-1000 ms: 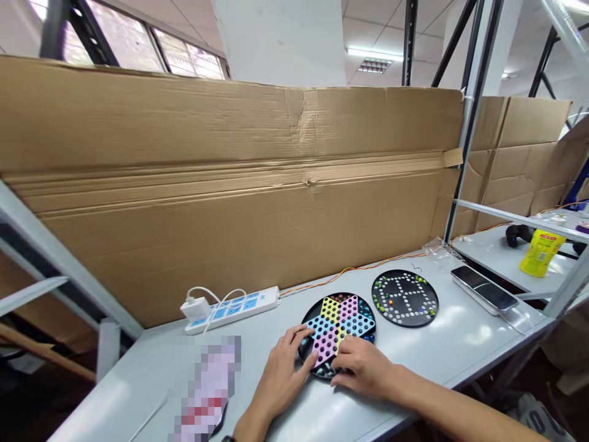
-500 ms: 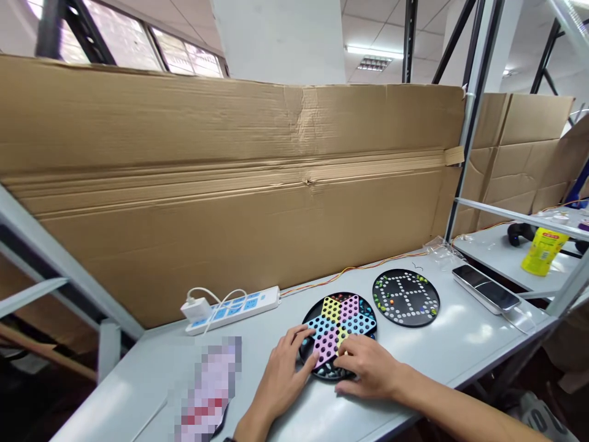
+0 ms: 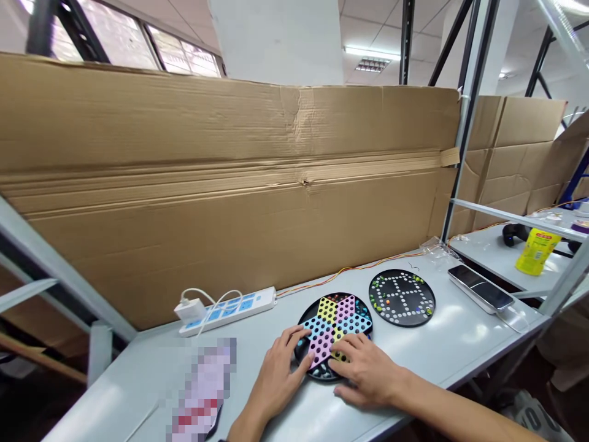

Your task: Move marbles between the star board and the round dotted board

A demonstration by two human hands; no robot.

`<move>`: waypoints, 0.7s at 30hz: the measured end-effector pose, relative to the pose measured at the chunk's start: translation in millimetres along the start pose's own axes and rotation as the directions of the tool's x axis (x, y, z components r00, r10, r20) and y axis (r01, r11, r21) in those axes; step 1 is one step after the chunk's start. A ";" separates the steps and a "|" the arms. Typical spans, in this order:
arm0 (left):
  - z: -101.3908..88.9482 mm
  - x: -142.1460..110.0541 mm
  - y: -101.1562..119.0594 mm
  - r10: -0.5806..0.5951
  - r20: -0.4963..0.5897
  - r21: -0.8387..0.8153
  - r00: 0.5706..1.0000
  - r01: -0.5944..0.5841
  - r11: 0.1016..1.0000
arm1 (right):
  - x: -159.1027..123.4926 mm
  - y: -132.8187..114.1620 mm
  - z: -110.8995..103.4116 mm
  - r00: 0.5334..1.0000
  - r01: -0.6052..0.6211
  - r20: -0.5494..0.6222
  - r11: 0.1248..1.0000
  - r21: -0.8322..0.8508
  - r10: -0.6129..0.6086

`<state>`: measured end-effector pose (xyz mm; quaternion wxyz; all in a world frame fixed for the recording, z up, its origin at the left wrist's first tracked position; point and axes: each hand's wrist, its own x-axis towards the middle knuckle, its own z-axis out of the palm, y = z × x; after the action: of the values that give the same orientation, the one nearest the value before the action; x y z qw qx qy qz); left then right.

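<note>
A round black game board with a coloured star of holes (image 3: 338, 322) lies on the white table (image 3: 451, 344), with small marbles around the star. My left hand (image 3: 278, 374) rests on the board's near left edge, fingers curled against it. My right hand (image 3: 363, 371) lies on the near right part of the star, fingertips pressed together over the holes; what they pinch is too small to make out. A second round black board with white dots (image 3: 402, 298) sits just right of the first.
A white power strip with a charger (image 3: 225, 305) lies at the back left. A phone (image 3: 481, 287) lies at the right. A tall cardboard wall (image 3: 230, 184) runs behind the table. A yellow bottle (image 3: 536, 250) stands on the neighbouring table. A blurred object (image 3: 202, 393) lies near left.
My right hand has crept a little left over the star's near point. The view has shifted slightly right to left. My left hand stays on the board's edge.
</note>
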<state>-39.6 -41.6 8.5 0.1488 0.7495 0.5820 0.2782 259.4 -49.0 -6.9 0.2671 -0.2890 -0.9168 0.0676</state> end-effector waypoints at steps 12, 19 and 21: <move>-3.4 0.0 -0.3 0.004 0.015 0.021 1.000 -0.004 1.000 | -35.4 40.1 -55.7 0.946 -0.306 -0.145 0.947 -0.095 0.291; -3.9 0.4 1.3 -0.006 0.015 0.034 1.000 0.006 0.999 | -103.9 110.7 -151.0 0.652 -0.755 -0.119 0.627 -0.191 0.749; -4.5 0.6 2.0 -0.016 0.029 0.025 0.999 0.015 1.000 | -113.8 117.5 -159.6 0.612 -0.786 -0.047 0.601 -0.141 0.789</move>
<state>-40.7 -42.0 13.3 0.1501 0.7507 0.5889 0.2588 480.4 -21.5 44.5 0.1786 -0.6813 -0.7008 0.1133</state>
